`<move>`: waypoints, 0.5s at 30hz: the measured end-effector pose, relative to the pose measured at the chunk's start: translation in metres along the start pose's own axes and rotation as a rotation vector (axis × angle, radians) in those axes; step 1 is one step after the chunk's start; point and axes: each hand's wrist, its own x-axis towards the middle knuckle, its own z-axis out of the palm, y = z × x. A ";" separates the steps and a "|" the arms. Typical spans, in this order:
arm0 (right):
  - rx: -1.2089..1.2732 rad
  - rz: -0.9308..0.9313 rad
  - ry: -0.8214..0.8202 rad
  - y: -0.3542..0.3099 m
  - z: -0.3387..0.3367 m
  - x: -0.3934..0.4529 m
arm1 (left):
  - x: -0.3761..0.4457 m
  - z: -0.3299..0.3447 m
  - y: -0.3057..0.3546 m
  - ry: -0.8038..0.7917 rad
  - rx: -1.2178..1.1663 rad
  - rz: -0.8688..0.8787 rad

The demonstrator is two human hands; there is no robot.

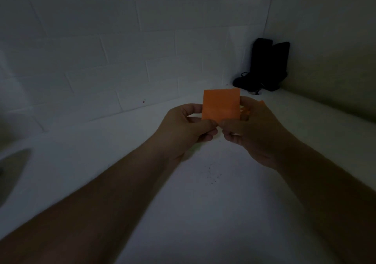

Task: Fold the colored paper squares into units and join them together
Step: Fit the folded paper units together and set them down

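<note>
Orange paper square [220, 104] pinched by both hands [218, 129] above white table [203, 202], dark boots [263, 66] in far corner

Both hands raised, fingers pinching

Two bare forearms reach forward from the lower corners and converge toward the middle. The left hand [186, 124] is turned thumb-up, its thumb and curled fingers [207, 136] pinching the orange paper [220, 106] at the lower left edge. The right hand [258, 130] mirrors it, fingers curled, gripping the paper's lower right side. The two hands nearly touch at the knuckles.
</note>
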 end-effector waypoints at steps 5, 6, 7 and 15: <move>0.006 -0.005 0.018 -0.003 -0.003 0.001 | 0.000 -0.002 0.001 0.026 0.003 0.012; -0.011 -0.007 0.016 -0.003 -0.003 0.000 | 0.000 -0.002 0.000 0.030 0.012 0.020; -0.037 -0.009 0.020 -0.003 -0.003 0.000 | 0.001 -0.002 0.000 0.036 0.024 0.027; -0.118 -0.040 0.076 -0.005 -0.009 -0.002 | 0.003 -0.008 0.002 0.015 0.036 0.015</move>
